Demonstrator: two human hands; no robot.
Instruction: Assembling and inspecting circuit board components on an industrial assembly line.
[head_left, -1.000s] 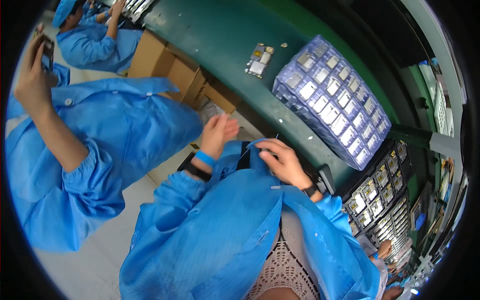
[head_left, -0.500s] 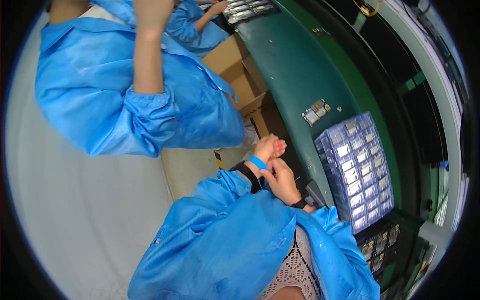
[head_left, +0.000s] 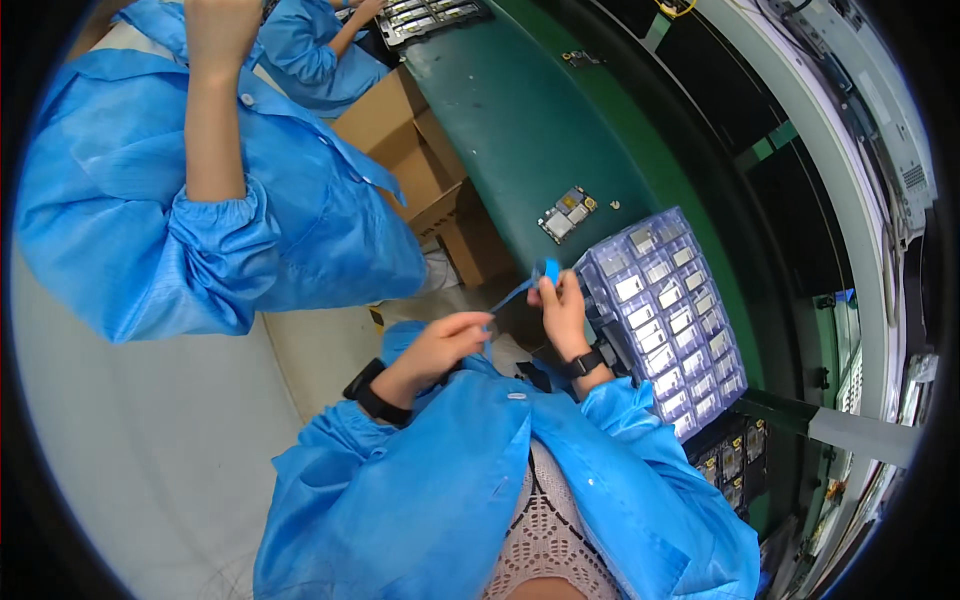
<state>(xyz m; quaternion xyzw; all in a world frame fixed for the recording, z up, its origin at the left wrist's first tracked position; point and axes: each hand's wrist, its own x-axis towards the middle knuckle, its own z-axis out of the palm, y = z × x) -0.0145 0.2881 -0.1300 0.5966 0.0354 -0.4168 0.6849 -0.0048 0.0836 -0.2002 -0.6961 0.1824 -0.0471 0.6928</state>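
A blue wrist strap (head_left: pixel 518 291) stretches between my two hands, off the wrists. My left hand (head_left: pixel 442 348) is pinched at its lower end, fingertips together. At the upper end my right hand (head_left: pixel 562 315) grips the strap between thumb and fingers, where the band forms a small loop. A black band (head_left: pixel 378 393) circles my left wrist, and a black watch (head_left: pixel 585 362) sits on my right. Just beyond my right hand stands a clear bluish plastic tray block (head_left: pixel 665 315) with rows of small metallic parts in its pockets.
A circuit board (head_left: pixel 567 214) lies on the green bench (head_left: pixel 510 130). Black trays with boards (head_left: pixel 735 455) sit by my right sleeve. An open cardboard box (head_left: pixel 400 150) stands along the bench's left edge. A co-worker in a blue smock (head_left: pixel 220 200) is close on the left; another sits farther back.
The blue strap was around my left wrist and is now off it, held between both hands. My hands have moved apart. The view has shifted, so the bench appears farther left.
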